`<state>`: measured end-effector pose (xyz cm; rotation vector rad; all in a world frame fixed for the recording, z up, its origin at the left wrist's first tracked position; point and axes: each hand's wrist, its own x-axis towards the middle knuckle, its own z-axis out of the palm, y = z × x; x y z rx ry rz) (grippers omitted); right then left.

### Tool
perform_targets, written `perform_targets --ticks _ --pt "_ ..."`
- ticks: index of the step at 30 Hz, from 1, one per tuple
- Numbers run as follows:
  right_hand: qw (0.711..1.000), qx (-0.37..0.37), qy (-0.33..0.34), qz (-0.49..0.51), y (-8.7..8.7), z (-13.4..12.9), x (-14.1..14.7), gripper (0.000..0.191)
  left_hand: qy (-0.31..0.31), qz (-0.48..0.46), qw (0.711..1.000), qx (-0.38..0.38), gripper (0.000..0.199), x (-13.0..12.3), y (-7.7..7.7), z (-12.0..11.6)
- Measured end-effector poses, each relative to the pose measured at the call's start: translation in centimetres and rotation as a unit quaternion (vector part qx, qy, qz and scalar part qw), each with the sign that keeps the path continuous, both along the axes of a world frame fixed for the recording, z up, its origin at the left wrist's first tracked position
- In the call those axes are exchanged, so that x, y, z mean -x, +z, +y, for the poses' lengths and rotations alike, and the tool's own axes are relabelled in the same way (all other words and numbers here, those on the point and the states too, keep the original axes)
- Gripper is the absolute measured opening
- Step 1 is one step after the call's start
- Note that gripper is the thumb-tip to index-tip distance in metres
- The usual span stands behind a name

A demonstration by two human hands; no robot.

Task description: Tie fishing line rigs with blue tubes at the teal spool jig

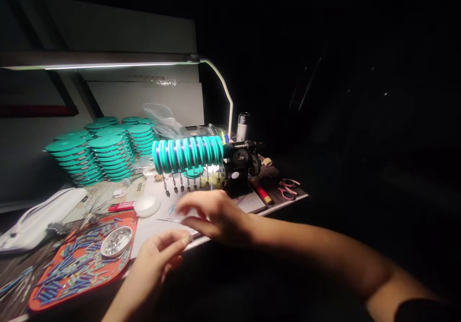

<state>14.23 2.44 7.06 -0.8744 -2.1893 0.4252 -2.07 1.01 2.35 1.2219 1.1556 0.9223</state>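
There is one spool row (187,153), one orange tray (130,220), one lamp (122,64).

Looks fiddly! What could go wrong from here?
The left hand pinches near the table edge, so anything small there might drop into darkness. The white dish of metal bits stands in the orange tray; a bump could spill it. The pink-handled scissors lie near the edge too and might get knocked off.
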Motion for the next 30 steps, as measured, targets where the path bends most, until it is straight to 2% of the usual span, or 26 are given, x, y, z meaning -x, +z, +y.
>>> perform_targets --ticks 1,2,3,4,5,7,8,10,12,14,15,16,17,18,20,22,23,24,25,26,27,28,29,30 --pt "0.988 -0.145 -0.008 -0.05 -0.7 -0.9 -0.8 0.012 -0.004 -0.033 0.998 0.053 0.015 -0.3 0.3 0.0" --pt "0.961 -0.262 0.002 -0.087 -1.5 -1.6 -1.4 0.02 -0.007 -0.066 0.993 0.102 0.016 -0.5 0.5 -0.1" --pt "0.937 -0.333 0.013 -0.106 -2.4 -2.1 -1.8 0.023 -0.009 -0.097 0.985 0.142 0.018 -0.8 0.6 -0.2" --pt "0.928 -0.356 0.028 -0.105 -3.2 -2.4 -2.0 0.024 -0.009 -0.125 0.977 0.174 0.02 -1.0 0.8 -0.4" --pt "0.941 -0.327 0.038 -0.081 -4.0 -2.6 -2.0 0.023 -0.008 -0.152 0.968 0.199 0.023 -1.2 0.8 -0.7" --pt "0.985 -0.169 0.029 0.017 -5.5 -2.5 -1.5 0.019 0.003 -0.2 0.951 0.235 0.028 -1.6 0.8 -1.3" --pt "0.994 -0.081 0.012 0.069 -6.2 -2.5 -1.2 0.02 0.01 -0.218 0.944 0.246 0.029 -1.6 0.6 -1.5" --pt "0.988 0.037 -0.025 0.146 -7.4 -2.8 -0.7 0.029 -0.005 -0.213 0.947 0.24 0.029 -1.7 0.2 -1.6" --pt "0.982 0.075 -0.037 0.168 -8.3 -3.6 -0.3 0.041 -0.051 -0.172 0.962 0.205 0.023 -1.6 -0.2 -1.4" --pt "0.973 0.131 -0.03 0.186 -8.5 -4.9 -0.3 0.045 -0.083 -0.075 0.991 0.073 0.022 -1.4 -0.5 -1.1" --pt "0.965 0.168 -0.029 0.201 -8.2 -5.6 -0.3 0.042 -0.083 -0.005 0.996 -0.029 0.021 -1.3 -0.5 -0.9" --pt "0.955 0.201 -0.028 0.217 -7.7 -6.2 -0.4 0.036 -0.073 0.073 0.983 -0.149 0.018 -1.2 -0.5 -0.9" --pt "0.945 0.229 -0.026 0.233 -6.8 -6.6 -0.5 0.028 -0.061 0.154 0.947 -0.274 0.014 -1.1 -0.5 -1.0" --pt "0.938 0.247 -0.018 0.244 -5.7 -6.7 -0.5 0.02 -0.048 0.225 0.892 -0.39 0.011 -1.1 -0.5 -1.1" --pt "0.938 0.246 0.012 0.245 -3.2 -5.8 -0.5 0.01 -0.019 0.318 0.765 -0.56 0.011 -1.0 -0.6 -1.5" --pt "0.913 0.313 0.02 0.259 -0.8 -3.6 -0.2 0.007 0.034 0.378 0.639 -0.669 0.015 -1.0 -0.8 -1.9" --pt "0.901 0.349 0.03 0.255 0.2 -2.2 0.1 0.009 0.067 0.401 0.59 -0.698 0.017 -1.0 -1.0 -1.9" --pt "0.891 0.385 0.037 0.238 1.0 -0.7 0.5 0.013 0.092 0.417 0.553 -0.716 0.018 -0.9 -1.1 -1.9" --pt "0.889 0.405 0.038 0.211 1.5 0.6 1.0 0.015 0.101 0.424 0.53 -0.727 0.018 -0.7 -1.3 -1.7" --pt "0.888 0.414 0.043 0.193 1.9 1.8 1.4 0.017 0.093 0.424 0.524 -0.733 0.018 -0.5 -1.3 -1.5" --pt "0.89 0.42 0.048 0.172 2.0 2.5 1.8 0.018 0.074 0.412 0.543 -0.728 0.018 -0.3 -1.3 -1.3" --pt "0.892 0.42 0.053 0.155 2.1 3.0 2.1 0.018 0.05 0.383 0.596 -0.704 0.017 -0.1 -1.2 -1.1" --pt "0.892 0.424 0.059 0.143 2.0 3.0 2.1 0.017 0.029 0.334 0.694 -0.637 0.016 0.1 -1.0 -0.9" --pt "0.897 0.417 0.062 0.134 1.7 2.7 2.0 0.016 0.016 0.263 0.811 -0.522 0.013 0.2 -0.7 -0.7"
